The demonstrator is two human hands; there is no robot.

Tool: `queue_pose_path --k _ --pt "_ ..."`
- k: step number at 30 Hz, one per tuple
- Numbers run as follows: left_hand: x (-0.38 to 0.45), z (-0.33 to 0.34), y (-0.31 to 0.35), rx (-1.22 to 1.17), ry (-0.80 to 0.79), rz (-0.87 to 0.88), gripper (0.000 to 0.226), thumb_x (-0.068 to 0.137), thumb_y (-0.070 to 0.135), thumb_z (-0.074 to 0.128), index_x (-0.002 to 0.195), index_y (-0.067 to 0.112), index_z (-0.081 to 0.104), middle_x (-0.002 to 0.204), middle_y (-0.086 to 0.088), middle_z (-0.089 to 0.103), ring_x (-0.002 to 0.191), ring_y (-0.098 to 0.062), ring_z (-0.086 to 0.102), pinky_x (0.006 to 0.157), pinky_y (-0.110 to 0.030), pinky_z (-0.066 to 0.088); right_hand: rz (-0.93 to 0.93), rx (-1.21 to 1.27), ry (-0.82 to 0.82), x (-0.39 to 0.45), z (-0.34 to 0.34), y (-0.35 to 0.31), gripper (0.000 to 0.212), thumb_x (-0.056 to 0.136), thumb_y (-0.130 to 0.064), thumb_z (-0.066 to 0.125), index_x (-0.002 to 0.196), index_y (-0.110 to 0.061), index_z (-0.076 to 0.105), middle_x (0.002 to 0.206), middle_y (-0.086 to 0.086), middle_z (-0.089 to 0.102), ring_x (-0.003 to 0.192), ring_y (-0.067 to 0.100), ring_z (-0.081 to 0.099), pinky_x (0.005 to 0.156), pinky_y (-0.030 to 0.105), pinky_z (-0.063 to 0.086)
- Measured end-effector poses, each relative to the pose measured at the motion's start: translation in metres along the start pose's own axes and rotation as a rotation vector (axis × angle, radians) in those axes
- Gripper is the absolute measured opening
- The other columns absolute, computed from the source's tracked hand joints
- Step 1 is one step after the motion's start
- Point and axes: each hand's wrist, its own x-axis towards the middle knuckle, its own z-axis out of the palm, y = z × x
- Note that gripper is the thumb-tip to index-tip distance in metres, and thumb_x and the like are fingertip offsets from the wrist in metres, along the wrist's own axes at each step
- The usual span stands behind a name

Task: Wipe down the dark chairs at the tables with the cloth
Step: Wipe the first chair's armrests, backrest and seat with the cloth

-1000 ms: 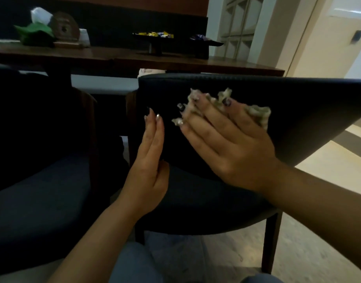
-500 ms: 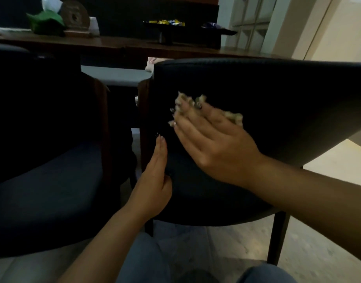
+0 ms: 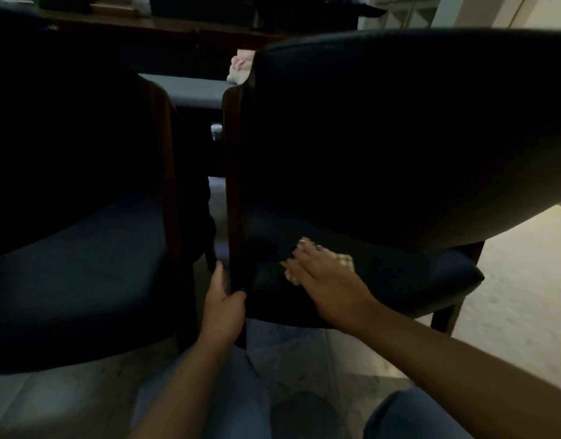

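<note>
Right hand (image 3: 323,277) presses limp cloth (image 3: 344,261) flat on chair (image 3: 399,137); left hand (image 3: 223,308) grips its rigid frame edge, best hold.

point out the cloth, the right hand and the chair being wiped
cloth (image 3: 344,260), head view, checked patch beside the knuckles
right hand (image 3: 323,274), head view, back of the hand
chair being wiped (image 3: 399,137), head view, dark backrest
</note>
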Motion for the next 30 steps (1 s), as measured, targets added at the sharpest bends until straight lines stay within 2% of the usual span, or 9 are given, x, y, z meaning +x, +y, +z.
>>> queue_pose_path --k 3,7,9,12,14,17,22,27,30 --pt "-0.002 0.005 -0.033 -0.186 0.099 -0.191 0.054 0.094 0.004 0.049 0.14 0.031 0.047 0.132 0.005 0.061 0.107 -0.004 0.063 0.094 -0.029 0.05 0.426 0.271 -0.064 -0.018 0.028 0.009 0.052 0.087 0.0 0.048 0.138 -0.009 0.046 0.144 0.016 0.044 0.136 0.03 0.037 0.113 0.032 0.018" --pt "-0.001 0.008 -0.051 -0.279 0.147 -0.319 0.027 0.095 0.034 0.051 0.119 0.043 0.061 0.107 0.015 0.071 0.084 0.006 0.068 0.069 -0.021 0.048 0.639 0.381 -0.023 -0.007 0.051 -0.003 0.037 0.094 -0.008 0.046 0.131 -0.01 0.05 0.138 0.016 0.049 0.133 0.028 0.039 0.115 0.037 0.025" --pt "0.002 0.008 -0.052 -0.308 0.123 -0.344 0.024 0.097 0.039 0.05 0.118 0.045 0.061 0.105 0.015 0.072 0.087 0.002 0.069 0.064 -0.018 0.054 0.601 0.363 -0.002 0.009 0.054 -0.021 0.036 0.093 -0.005 0.047 0.128 -0.005 0.054 0.132 0.02 0.053 0.128 0.034 0.045 0.111 0.045 0.032" --pt "0.005 0.011 -0.057 -0.359 0.042 -0.358 0.039 0.102 0.035 0.044 0.14 0.03 0.05 0.129 -0.003 0.064 0.113 -0.018 0.064 0.09 -0.036 0.054 0.493 0.293 0.059 0.033 0.058 -0.063 0.037 0.09 -0.01 0.047 0.123 0.003 0.058 0.125 0.024 0.059 0.124 0.039 0.051 0.107 0.049 0.038" --pt "0.004 0.013 -0.058 -0.376 0.014 -0.364 0.043 0.103 0.035 0.041 0.146 0.028 0.042 0.133 -0.005 0.061 0.113 -0.017 0.064 0.087 -0.033 0.054 0.444 0.322 0.082 0.042 0.06 -0.084 0.038 0.094 -0.015 0.043 0.124 0.002 0.058 0.128 0.022 0.058 0.127 0.036 0.049 0.11 0.048 0.035" --pt "0.008 0.009 -0.059 -0.341 -0.039 -0.335 0.037 0.102 0.038 0.042 0.139 0.033 0.051 0.126 -0.001 0.066 0.108 -0.014 0.067 0.08 -0.029 0.053 0.295 0.326 0.103 0.027 0.062 -0.082 0.036 0.09 -0.008 0.058 0.125 0.001 0.058 0.13 0.022 0.057 0.129 0.035 0.047 0.109 0.049 0.036" --pt "0.015 -0.011 -0.066 -0.129 -0.11 -0.331 0.04 0.096 0.056 0.045 0.134 0.046 0.051 0.126 0.008 0.065 0.117 -0.017 0.061 0.101 -0.048 0.045 0.104 0.195 0.138 -0.009 0.058 -0.053 0.044 0.082 -0.005 0.069 0.124 0.002 0.059 0.129 0.022 0.058 0.127 0.035 0.05 0.109 0.048 0.037" --pt "0.018 -0.017 -0.069 -0.093 -0.071 -0.264 0.034 0.099 0.039 0.05 0.133 0.041 0.055 0.119 0.009 0.069 0.108 -0.01 0.066 0.094 -0.037 0.052 0.137 0.25 0.137 0.023 0.062 -0.075 0.033 0.086 -0.004 0.063 0.118 0.003 0.063 0.124 0.022 0.061 0.126 0.035 0.051 0.109 0.048 0.036" --pt "0.019 -0.02 -0.071 -0.09 -0.059 -0.256 0.03 0.097 0.031 0.057 0.126 0.037 0.062 0.113 0.009 0.071 0.102 -0.007 0.068 0.086 -0.028 0.054 0.003 0.299 0.163 0.02 0.056 -0.072 0.032 0.085 -0.001 0.066 0.117 0.004 0.064 0.125 0.023 0.06 0.126 0.035 0.051 0.107 0.049 0.039"
